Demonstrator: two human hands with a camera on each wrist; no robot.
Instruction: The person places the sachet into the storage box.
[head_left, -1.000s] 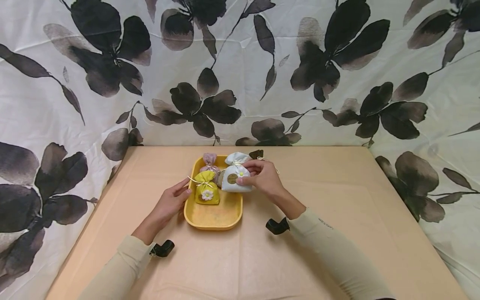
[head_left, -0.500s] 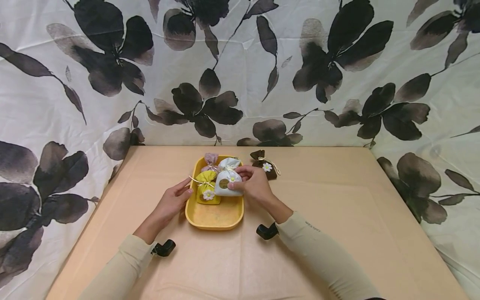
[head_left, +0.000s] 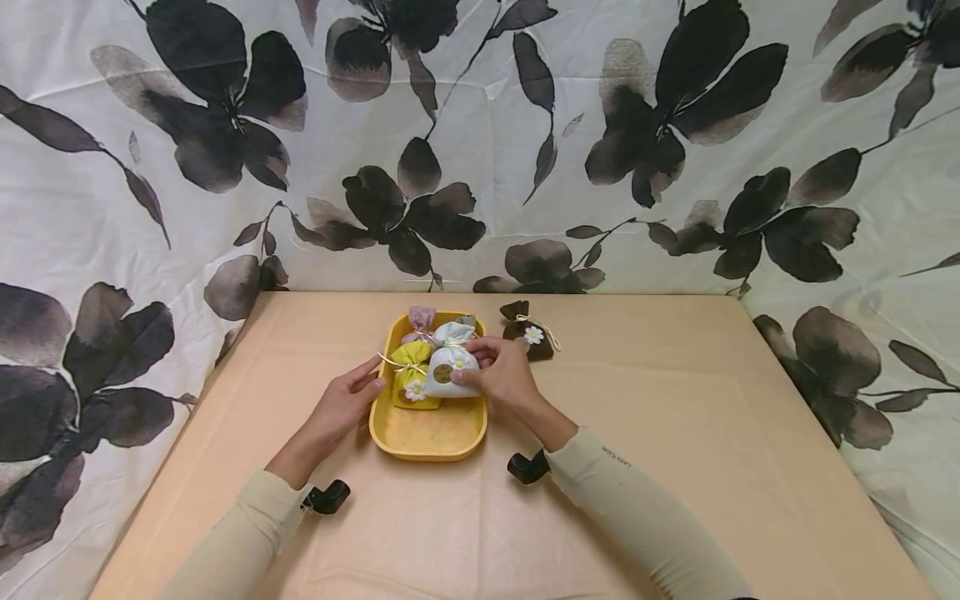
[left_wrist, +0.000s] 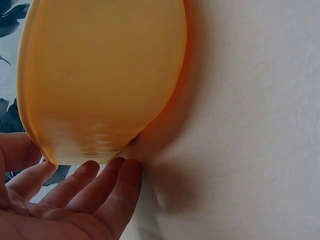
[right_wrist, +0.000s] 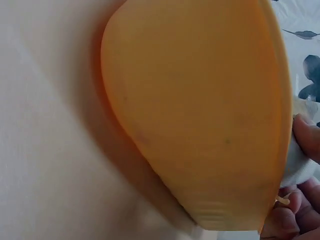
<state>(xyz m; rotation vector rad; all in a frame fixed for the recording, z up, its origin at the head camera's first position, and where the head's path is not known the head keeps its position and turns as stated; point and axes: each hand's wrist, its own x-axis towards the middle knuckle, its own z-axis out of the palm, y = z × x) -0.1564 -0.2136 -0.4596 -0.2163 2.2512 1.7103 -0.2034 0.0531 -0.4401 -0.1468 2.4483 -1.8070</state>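
A yellow tray (head_left: pixel 427 433) stands on the table with small drawstring pouches in its far part. My left hand (head_left: pixel 347 410) grips the tray's left edge; in the left wrist view its fingers (left_wrist: pixel 75 185) lie along the tray's outer wall. My right hand (head_left: pixel 504 373) pinches a white pouch (head_left: pixel 444 383), which has a round gold sticker and a small flower. It sits over the tray's right side, beside a yellow pouch (head_left: pixel 408 387) with a white flower. Behind them is a pink pouch (head_left: pixel 422 321). A greyish pouch top (head_left: pixel 467 320) shows behind the white one, mostly hidden.
Outside the tray, at the back right, lies a dark brown pouch (head_left: pixel 517 329) with a white flower and a pale cord. The beige table (head_left: pixel 675 417) ends at a floral cloth (head_left: pixel 480 167) that hangs behind and at the sides.
My right hand has moved left and nearer with the white pouch, lowering it beside the yellow pouch. The brown pouch has come into fuller view. My left hand has stayed on the tray.
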